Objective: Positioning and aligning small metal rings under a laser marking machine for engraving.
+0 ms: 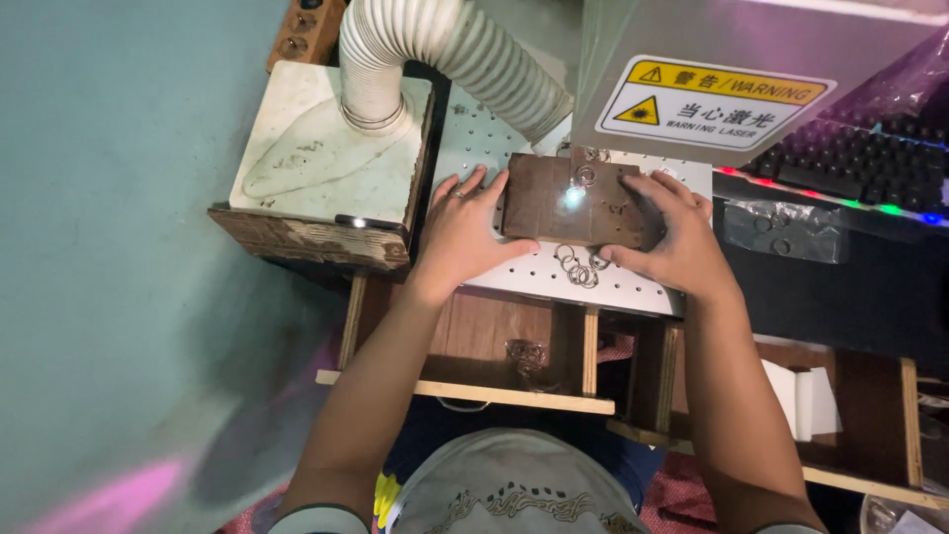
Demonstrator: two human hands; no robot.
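A dark brown rectangular block [559, 213] lies on a white perforated plate [474, 138] under a grey machine head. A bright light spot glows on the block's top next to a small metal ring [586, 176]. My left hand [460, 232] grips the block's left end, with a ring on one finger. My right hand [672, 232] grips its right end, fingers curled over the top and front edge. Several loose metal rings [580, 267] lie on the plate just in front of the block.
A white ribbed hose [455, 49] runs down to a white box [326, 148] at the left. A yellow-and-white warning sticker [712, 99] is on the machine head. A lit keyboard [860, 163] sits at the right. Wooden shelves [514, 391] below hold a bag of rings [527, 358] and white paper [803, 398].
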